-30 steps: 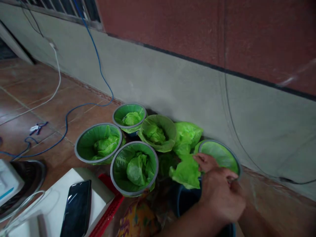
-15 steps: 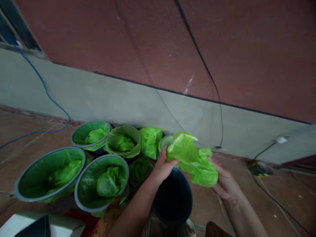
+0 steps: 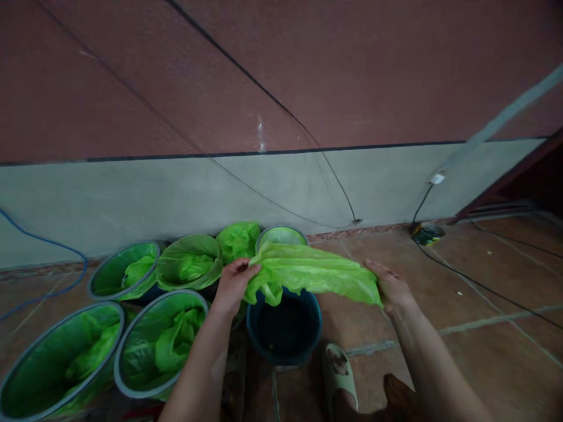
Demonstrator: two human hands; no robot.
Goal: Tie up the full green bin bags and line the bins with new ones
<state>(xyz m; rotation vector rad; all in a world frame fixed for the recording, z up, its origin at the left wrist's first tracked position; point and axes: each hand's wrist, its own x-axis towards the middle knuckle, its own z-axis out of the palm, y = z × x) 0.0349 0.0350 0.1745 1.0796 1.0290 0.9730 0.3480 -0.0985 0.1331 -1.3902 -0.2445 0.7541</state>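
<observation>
A thin green plastic bag [image 3: 319,269] is stretched sideways between my two hands. My left hand [image 3: 235,281] is closed on its left end, thumb and fingers pinching the edge. At the other end my right hand [image 3: 391,284] grips the bag, with its fingers partly hidden. Below the bag stands a dark blue bucket [image 3: 284,337] without a liner, its far rim partly covered by the plastic. Just behind the bag is a bin [image 3: 284,233] with a pale green inside, partly hidden.
To the left stand several grey-rimmed bins lined with green plastic, including a near one [image 3: 162,346]. A bunched green bag [image 3: 238,240] rests by the wall. A black cable [image 3: 488,287] and a small tin [image 3: 427,233] lie on the tiled floor at right. A blue cable [image 3: 48,240] runs at left.
My hands have moved apart, pulling the crumpled bag out into a long strip over the bucket. The view has turned to the right and levelled.
</observation>
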